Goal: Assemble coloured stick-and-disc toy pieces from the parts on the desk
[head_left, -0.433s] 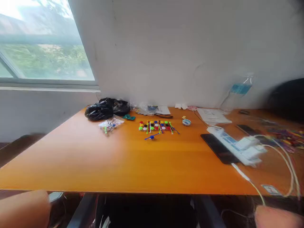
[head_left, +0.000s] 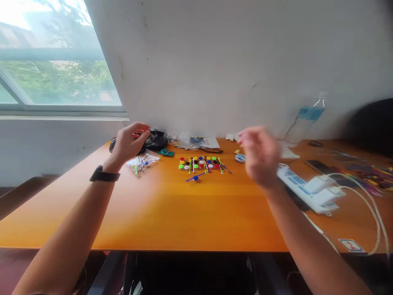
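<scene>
My left hand (head_left: 127,141), a black band (head_left: 106,175) on its wrist, is raised over the left of the table before the black plastic bag (head_left: 156,140). Its fingers are loosely bent, with a gap to the thumb and nothing seen in between. Blurred by motion, my right hand (head_left: 260,157) hangs over the right side near a round white-and-blue tape measure-like case (head_left: 240,158); its fingertips are smeared. Between the hands lie rows of coloured round discs and thin sticks (head_left: 202,164). A blue stick with a blue round piece (head_left: 195,178) lies in front of them.
A clear bag with small parts (head_left: 143,162) and a green crumpled wrapper (head_left: 166,152) lie at left. On the right are a white power strip (head_left: 307,190) with chargers and cables, a phone (head_left: 321,166) and a colourful pile (head_left: 368,178). A wall stands behind.
Both hands have come up from the bottom edge of the view to above the table, with forearms now showing. The things on the table lie as before.
</scene>
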{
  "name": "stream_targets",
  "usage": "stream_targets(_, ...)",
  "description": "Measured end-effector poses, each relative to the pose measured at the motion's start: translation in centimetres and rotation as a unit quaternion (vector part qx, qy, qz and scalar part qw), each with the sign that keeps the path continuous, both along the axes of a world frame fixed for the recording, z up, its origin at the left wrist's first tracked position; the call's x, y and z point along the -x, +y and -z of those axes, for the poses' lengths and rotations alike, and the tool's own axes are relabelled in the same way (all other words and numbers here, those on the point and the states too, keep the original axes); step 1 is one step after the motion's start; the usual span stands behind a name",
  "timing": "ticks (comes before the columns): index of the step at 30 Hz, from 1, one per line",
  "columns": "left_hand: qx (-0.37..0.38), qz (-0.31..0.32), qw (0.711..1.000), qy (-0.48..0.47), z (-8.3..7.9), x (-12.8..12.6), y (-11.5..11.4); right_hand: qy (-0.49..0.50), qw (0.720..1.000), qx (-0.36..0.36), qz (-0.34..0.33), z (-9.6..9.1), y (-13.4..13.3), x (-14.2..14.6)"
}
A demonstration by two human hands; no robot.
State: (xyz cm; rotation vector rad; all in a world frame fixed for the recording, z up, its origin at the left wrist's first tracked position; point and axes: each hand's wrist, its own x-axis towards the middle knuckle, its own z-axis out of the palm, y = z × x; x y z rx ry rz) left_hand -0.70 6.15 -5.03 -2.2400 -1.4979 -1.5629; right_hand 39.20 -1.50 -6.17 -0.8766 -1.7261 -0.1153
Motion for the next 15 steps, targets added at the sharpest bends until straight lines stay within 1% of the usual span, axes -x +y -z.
stream_targets(2, 0.078, 0.002, 0.993, 0.087, 3.9, 1.5, 2.7, -0.102, 0.993, 0.053, -0.036, 3.1, 1.4, 1.3)
stream_targets(3, 0.106, 0.002, 0.986, 0.131, 5.8, 2.3, 3.6, -0.171, 0.979, 0.093, -0.059, 4.7, 2.1, 1.9)
stream_targets(4, 0.129, -0.004, 0.978, 0.164, 7.6, 3.1, 4.2, -0.215, 0.968, 0.115, -0.066, 6.2, 2.6, 2.4)
stream_targets(6, 0.183, -0.013, 0.955, 0.231, 10.2, 4.4, 4.7, -0.261, 0.948, 0.161, -0.085, 8.6, 3.2, 3.0)
stream_targets(7, 0.204, -0.039, 0.944, 0.256, 11.1, 5.0, 4.7, -0.271, 0.942, 0.175, -0.094, 9.3, 3.2, 3.1)
stream_targets(8, 0.215, -0.063, 0.934, 0.279, 11.6, 5.3, 4.6, -0.276, 0.937, 0.186, -0.103, 9.8, 3.2, 3.2)
stream_targets(9, 0.211, -0.087, 0.928, 0.294, 11.8, 5.6, 4.5, -0.279, 0.935, 0.191, -0.111, 10.1, 3.0, 3.3)
stream_targets(11, 0.173, -0.117, 0.93, 0.301, 11.8, 5.5, 4.4, -0.281, 0.933, 0.191, -0.119, 10.3, 2.6, 3.6)
stream_targets(13, 0.126, -0.099, 0.945, 0.284, 11.6, 4.3, 4.1, -0.283, 0.933, 0.185, -0.126, 10.4, 2.2, 4.0)
stream_targets(15, 0.098, -0.03, 0.96, 0.26, 11.3, 2.2, 3.6, -0.282, 0.933, 0.181, -0.135, 10.4, 2.0, 4.5)
